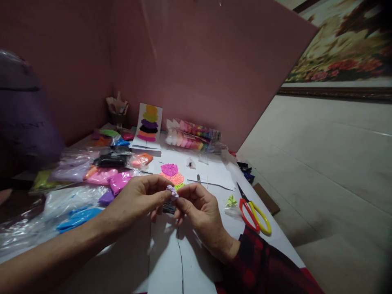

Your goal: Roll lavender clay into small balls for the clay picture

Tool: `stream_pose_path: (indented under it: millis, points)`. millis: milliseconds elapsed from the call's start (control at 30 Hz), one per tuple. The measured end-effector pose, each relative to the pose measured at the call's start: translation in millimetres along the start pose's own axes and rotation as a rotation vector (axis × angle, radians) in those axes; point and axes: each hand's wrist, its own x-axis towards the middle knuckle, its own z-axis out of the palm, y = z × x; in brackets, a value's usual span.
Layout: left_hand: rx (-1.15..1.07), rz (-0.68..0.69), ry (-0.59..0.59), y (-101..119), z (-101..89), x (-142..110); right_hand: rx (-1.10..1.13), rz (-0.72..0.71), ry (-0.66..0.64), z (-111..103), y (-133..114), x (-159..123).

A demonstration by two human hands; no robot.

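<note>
Both my hands meet over the white table point(171, 261) and pinch one small lump of light purple clay point(172, 191). My left hand point(136, 200) grips it from the left with thumb and fingers closed. My right hand point(200, 210), in a red and black sleeve, holds it from the right. Just behind the hands lies a flat clay shape point(171, 173) of magenta, orange and green layers. A dark small object point(168, 208) sits under my fingers; I cannot make out what it is.
Bags of coloured clay point(101, 171) crowd the left side, with blue pieces point(78, 218) nearer. Red and yellow scissors point(254, 212) lie at right beside a green scrap point(232, 201). A card with stacked colours point(148, 124) and a clay pack point(192, 136) stand by the pink wall.
</note>
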Motion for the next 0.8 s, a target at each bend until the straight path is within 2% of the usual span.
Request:
stream_pose_path:
  millis: [200, 433, 633, 800]
  points:
    - [0.017, 0.018, 0.050, -6.0, -1.8, 0.4, 0.003, 0.034, 0.018, -1.1, 2.0, 1.3]
    - [-0.018, 0.029, -0.006, -0.7, 0.2, -1.4, 0.010, 0.022, 0.006, -0.7, -0.6, 1.1]
    - [-0.068, 0.001, 0.026, 1.3, -1.8, 0.1, 0.055, 0.012, -0.056, -1.5, -2.9, 2.6]
    - [0.031, 0.041, 0.044, -0.7, -0.8, -0.8, 0.057, 0.029, -0.074, -2.7, -3.3, 2.6]
